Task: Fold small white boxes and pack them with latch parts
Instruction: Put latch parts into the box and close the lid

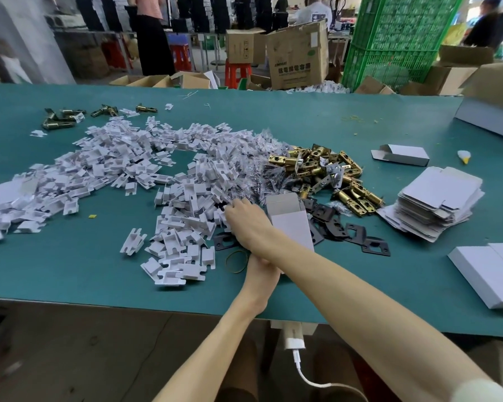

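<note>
A small white box stands with its top flap open near the middle of the green table. My left hand grips its lower end from below. My right arm crosses over the left, and my right hand reaches left into the pile of white card inserts, its fingers curled on one insert at the pile's edge. Brass latch parts are heaped behind the box. Black strike plates lie to its right. Small clear bags are mixed in between.
A stack of flat unfolded boxes sits at the right, with one folded box behind it. White cartons lie at the right edge. A rubber band lies beside my left hand. A few latches lie far left.
</note>
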